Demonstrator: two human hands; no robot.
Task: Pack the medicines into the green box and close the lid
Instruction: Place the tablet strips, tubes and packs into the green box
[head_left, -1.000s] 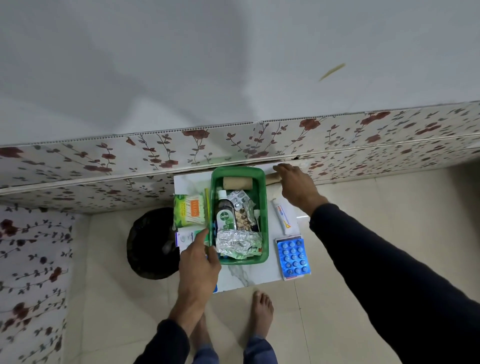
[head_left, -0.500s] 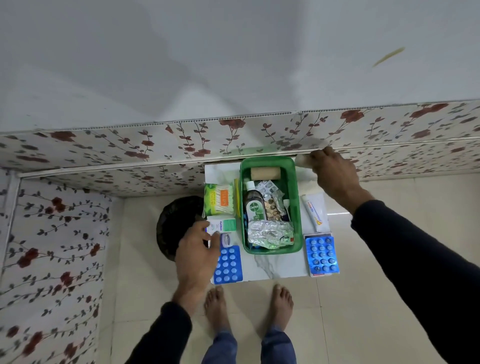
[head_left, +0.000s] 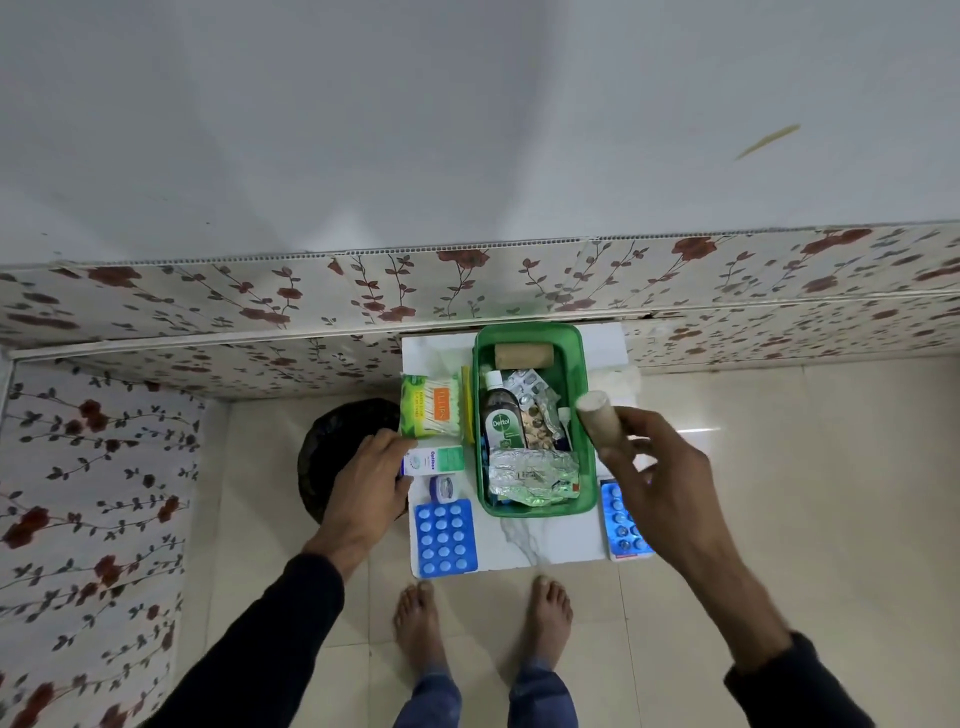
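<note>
The right hand grips a bandage roll just right of the green box, at mid-frame, long axis running up-frame; the left hand fingers a small carton.

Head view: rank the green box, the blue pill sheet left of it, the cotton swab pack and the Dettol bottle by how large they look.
1. green box
2. blue pill sheet
3. cotton swab pack and Dettol bottle: too alike to rank; the bottle lies partly covered.
</note>
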